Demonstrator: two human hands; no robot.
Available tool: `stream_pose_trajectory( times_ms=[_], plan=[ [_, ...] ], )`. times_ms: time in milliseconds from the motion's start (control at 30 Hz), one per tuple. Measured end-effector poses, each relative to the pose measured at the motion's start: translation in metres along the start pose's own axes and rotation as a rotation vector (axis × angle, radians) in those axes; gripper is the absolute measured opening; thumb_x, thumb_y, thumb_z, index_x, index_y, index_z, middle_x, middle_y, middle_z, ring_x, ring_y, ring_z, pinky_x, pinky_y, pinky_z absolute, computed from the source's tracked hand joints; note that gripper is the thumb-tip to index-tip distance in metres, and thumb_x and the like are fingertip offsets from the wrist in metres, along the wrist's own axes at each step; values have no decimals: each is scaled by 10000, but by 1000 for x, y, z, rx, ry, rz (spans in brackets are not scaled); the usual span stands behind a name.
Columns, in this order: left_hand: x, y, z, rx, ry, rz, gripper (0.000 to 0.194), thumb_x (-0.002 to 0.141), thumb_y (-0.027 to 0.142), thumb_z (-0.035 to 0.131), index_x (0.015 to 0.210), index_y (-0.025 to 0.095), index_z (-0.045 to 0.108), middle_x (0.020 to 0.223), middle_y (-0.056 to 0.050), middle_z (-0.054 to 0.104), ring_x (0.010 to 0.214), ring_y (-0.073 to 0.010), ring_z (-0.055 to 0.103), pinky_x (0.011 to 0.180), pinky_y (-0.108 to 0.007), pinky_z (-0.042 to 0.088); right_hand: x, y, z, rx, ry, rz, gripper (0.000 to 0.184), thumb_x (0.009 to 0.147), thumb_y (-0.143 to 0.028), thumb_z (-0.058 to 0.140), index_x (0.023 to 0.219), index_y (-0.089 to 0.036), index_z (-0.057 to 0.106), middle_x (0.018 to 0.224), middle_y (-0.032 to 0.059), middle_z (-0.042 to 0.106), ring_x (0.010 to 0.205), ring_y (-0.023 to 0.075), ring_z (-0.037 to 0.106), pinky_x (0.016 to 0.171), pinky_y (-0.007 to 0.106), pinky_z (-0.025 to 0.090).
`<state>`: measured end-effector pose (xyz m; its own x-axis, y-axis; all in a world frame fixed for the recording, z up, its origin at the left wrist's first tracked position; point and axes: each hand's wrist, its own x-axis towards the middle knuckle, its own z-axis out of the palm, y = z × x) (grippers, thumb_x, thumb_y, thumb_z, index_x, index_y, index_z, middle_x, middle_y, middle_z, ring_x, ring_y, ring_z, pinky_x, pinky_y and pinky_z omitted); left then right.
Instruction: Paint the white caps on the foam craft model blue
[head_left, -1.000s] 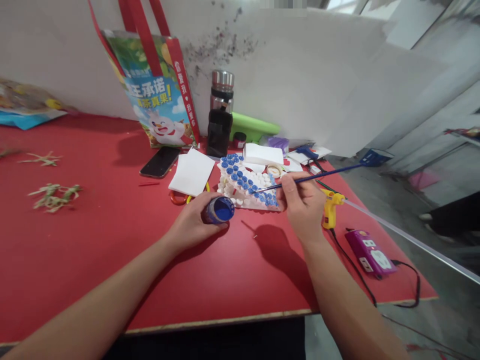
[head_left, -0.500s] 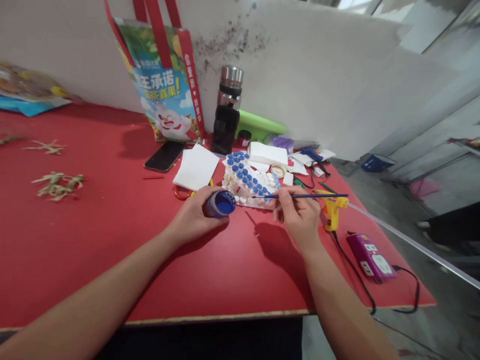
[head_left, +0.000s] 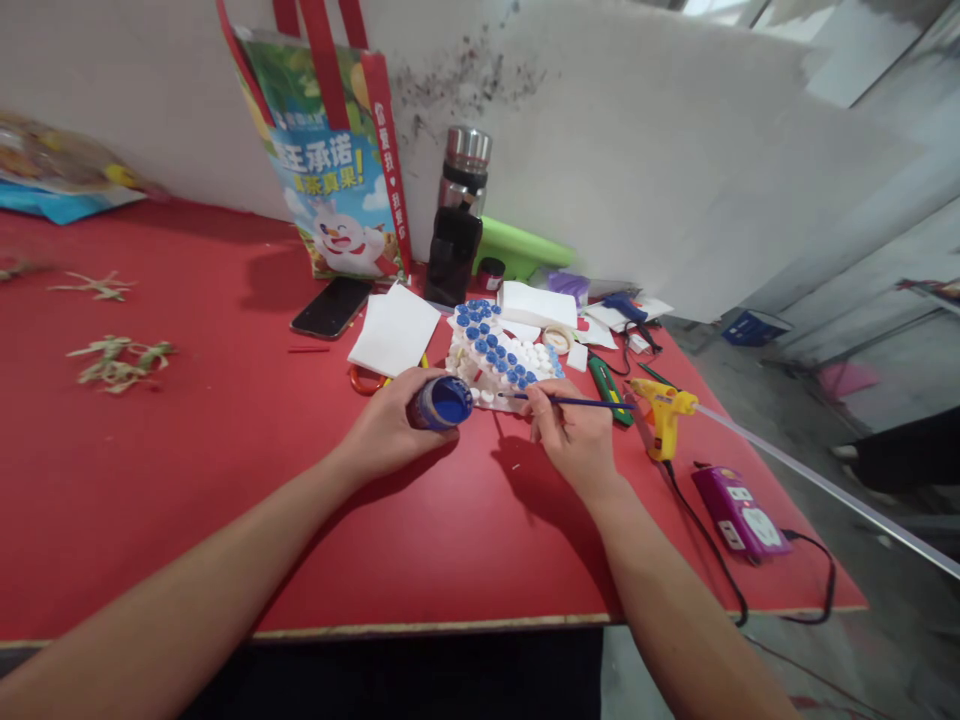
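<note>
My left hand (head_left: 394, 425) is wrapped around a small jar of blue paint (head_left: 450, 402), its open mouth tilted toward me. Pinched in my right hand (head_left: 574, 440) is a thin paintbrush (head_left: 589, 402) with a dark blue handle, lying almost level. The brush tip points left, a little short of the jar and apart from it. Just behind both hands stands a small white model (head_left: 499, 350) covered in round pieces. Rows of those pieces are blue, others white, and a few at the right edge light blue. My right hand hides part of its front corner.
A yellow glue gun (head_left: 664, 410) and purple power strip (head_left: 742, 512) lie at right with cords. A green utility knife (head_left: 609, 390) rests nearby. Behind are white paper (head_left: 394, 330), a phone (head_left: 331, 307), a bottle (head_left: 456, 225) and a bag (head_left: 334, 170). Dried-looking strands (head_left: 120, 362) lie left.
My right hand with the paintbrush has moved left, bringing the tip closer to the paint jar. The green utility knife is now uncovered. My left hand stays about where it was.
</note>
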<state>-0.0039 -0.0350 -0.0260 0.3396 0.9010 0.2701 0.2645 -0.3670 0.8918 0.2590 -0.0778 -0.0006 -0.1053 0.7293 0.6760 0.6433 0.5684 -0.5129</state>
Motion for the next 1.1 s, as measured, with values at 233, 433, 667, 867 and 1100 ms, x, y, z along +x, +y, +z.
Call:
stream_pose_trajectory(
  times_ms=[233, 433, 667, 867, 1100],
  plan=[
    [0, -2, 0, 15, 4, 9, 573, 759, 290, 895, 1305, 244, 729, 1307, -102, 762, 1201, -332, 748, 1112, -555, 587, 0, 1, 1, -11, 4, -14, 241, 1144, -268, 592, 922, -236, 679, 700, -9, 739, 561, 137, 704, 557, 284, 508],
    [0, -1, 1, 4, 10, 6, 587, 749, 304, 902, 1306, 241, 726, 1301, -99, 764, 1201, -335, 750, 1092, -532, 594, 0, 1, 1, -3, -13, 13, 244, 1146, -289, 599, 922, -241, 684, 645, -23, 704, 538, 142, 684, 551, 293, 495],
    [0, -2, 1, -2, 4, -5, 595, 751, 295, 908, 1314, 247, 721, 1316, -105, 757, 1215, -333, 739, 1108, -551, 580, 0, 2, 1, -3, -19, 30, 284, 1156, -324, 580, 905, -245, 686, 631, -23, 691, 543, 145, 682, 562, 299, 495],
    [-1, -3, 1, 6, 1, -7, 592, 760, 289, 914, 1318, 241, 723, 1321, -106, 759, 1224, -339, 743, 1137, -576, 575, 0, 2, 1, -11, -25, 40, 287, 1157, -356, 576, 923, -242, 696, 638, -16, 699, 565, 153, 694, 575, 304, 502],
    [1, -2, 1, 9, -9, -11, 608, 757, 298, 926, 1328, 244, 721, 1339, -114, 766, 1244, -357, 748, 1155, -594, 575, 0, 3, 1, -21, -23, 44, 330, 1170, -406, 562, 916, -248, 700, 636, -9, 701, 574, 160, 709, 568, 305, 513]
  ],
)
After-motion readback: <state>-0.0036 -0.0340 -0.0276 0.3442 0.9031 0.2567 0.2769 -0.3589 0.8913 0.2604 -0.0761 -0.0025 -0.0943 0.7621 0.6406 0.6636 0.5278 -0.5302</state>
